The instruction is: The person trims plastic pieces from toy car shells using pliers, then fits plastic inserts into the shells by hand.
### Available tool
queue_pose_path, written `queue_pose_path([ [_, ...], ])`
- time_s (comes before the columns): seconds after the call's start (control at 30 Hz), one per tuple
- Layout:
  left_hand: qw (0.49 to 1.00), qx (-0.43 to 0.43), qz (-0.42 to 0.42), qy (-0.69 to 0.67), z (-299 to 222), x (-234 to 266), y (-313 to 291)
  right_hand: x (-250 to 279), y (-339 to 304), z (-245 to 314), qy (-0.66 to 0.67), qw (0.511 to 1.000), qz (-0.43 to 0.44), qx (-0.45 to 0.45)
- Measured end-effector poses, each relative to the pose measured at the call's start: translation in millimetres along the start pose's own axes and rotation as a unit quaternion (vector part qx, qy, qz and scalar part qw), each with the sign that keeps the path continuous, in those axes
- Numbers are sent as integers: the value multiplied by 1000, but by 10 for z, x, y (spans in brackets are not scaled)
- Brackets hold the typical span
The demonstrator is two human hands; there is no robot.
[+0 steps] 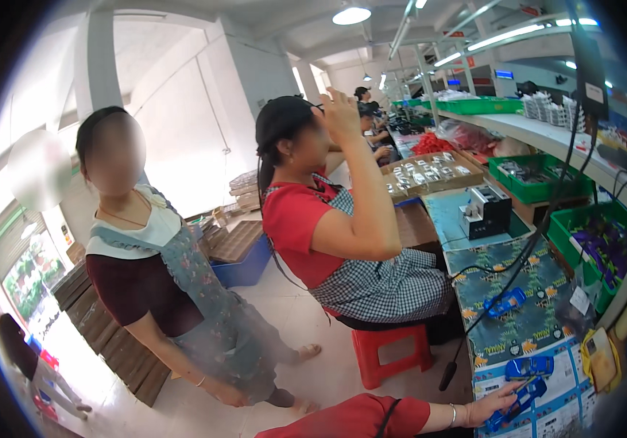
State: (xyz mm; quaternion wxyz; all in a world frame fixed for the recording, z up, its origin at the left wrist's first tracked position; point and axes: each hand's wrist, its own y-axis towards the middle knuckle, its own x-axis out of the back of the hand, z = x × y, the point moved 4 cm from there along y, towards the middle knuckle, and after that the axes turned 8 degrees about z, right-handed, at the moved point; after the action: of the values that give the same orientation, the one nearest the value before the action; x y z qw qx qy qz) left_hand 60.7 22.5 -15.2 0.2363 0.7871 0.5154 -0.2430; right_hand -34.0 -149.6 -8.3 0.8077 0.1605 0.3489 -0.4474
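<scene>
My left hand, at the end of a red sleeve, is closed on a blue toy car over the near part of the workbench. Another blue toy car lies just beyond it, nearly touching. Farther up the bench a third blue toy car rests on a dark printed sheet. Below the held car the lower picture edge cuts the view, and my right hand is out of sight.
A seated co-worker on a red stool raises a hand to the head; another person stands at left. A black device, green bins and a yellow-cased phone line the bench. Black cables hang across it.
</scene>
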Motion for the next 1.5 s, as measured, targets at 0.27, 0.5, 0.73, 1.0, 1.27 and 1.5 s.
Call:
queue_pose_path([
  [0.27, 999, 27, -10, -27, -111, -80, -44, 58, 45, -41, 1, 1000, -11, -29],
  [0.5, 1000, 13, 10, -5, -112, 43, -51, -165, 52, 24, 4, 999, -32, 1],
  [0.73, 1000, -3, -10, -2, -112, 10, -58, -170, 71, 30, 30, 999, -35, 22],
  [1.0, 1000, 9, -9, 20, -120, 1, -58, -178, 34, 49, 26, 998, -43, 24],
  [1.27, 1000, 2, 6, 2, -187, -43, -73, -178, 44, 37, -8, 997, -76, 29],
  [1.5, 999, 16, 33, -33, -158, -58, -66, -199, 44, 65, -2, 997, -72, 37],
])
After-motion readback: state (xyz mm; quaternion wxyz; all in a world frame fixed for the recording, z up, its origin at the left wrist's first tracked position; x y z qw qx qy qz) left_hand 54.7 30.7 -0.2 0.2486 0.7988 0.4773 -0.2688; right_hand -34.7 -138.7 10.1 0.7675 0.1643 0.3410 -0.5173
